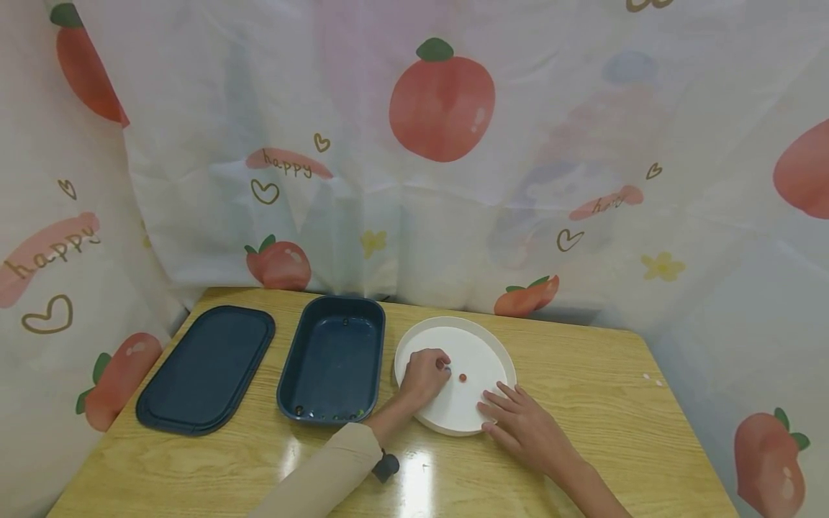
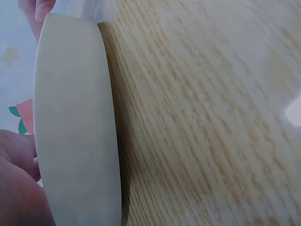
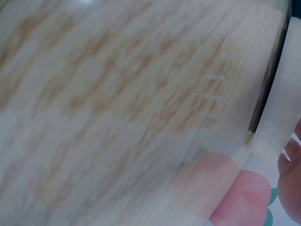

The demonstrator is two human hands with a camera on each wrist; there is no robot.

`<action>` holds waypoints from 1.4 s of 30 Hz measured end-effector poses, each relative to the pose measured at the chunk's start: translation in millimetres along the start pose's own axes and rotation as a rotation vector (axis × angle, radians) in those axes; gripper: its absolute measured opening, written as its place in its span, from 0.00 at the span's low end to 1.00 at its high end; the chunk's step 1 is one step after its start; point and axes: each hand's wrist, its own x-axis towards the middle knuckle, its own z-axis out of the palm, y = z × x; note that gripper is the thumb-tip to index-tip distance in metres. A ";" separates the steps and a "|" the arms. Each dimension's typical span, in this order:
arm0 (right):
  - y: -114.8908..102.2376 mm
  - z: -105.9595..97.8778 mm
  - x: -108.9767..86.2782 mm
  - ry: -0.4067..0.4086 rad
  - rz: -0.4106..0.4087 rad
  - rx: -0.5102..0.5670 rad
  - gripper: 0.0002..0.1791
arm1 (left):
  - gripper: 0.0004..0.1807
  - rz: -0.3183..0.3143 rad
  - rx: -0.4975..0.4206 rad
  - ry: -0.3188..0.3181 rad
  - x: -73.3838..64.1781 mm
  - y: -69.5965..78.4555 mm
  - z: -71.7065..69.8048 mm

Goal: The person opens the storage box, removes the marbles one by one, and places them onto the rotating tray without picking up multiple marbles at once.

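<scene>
My left hand [image 1: 425, 374] is over the round white tray [image 1: 479, 334], pinching a tiny bluish marble [image 1: 447, 370] between curled fingers and thumb. Close by on the tray floor lies a reddish-brown marble [image 1: 463, 378]. At the tray's near right side my right hand [image 1: 527, 428] rests on the rim, fingers spread and fairly straight. The left wrist view is mostly filled by the tray's outer wall [image 2: 77, 122], with part of the left hand [image 2: 19, 183] behind it. In the right wrist view, only part of the right hand [image 3: 290, 183] shows beside the tray wall.
Left of the tray stands a deep dark blue box [image 1: 285, 370] with several small marbles inside, mostly along its near end. Its flat dark blue lid [image 1: 207, 370] lies further left on the wooden table [image 1: 583, 381]. A printed curtain [image 1: 350, 86] hangs behind and at both sides.
</scene>
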 end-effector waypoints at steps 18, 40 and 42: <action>0.7 1.7 0.5 -0.016 0.002 -0.022 0.20 | 0.08 0.070 -0.132 0.095 -7.0 10.6 -25.3; -0.2 2.3 0.7 -0.011 0.006 -0.023 0.20 | 0.16 0.051 -0.280 0.046 -35.5 -27.0 -141.5; 0.5 2.8 0.1 -0.007 0.001 -0.027 0.20 | 0.18 0.035 -0.292 0.004 -38.2 -37.5 -152.1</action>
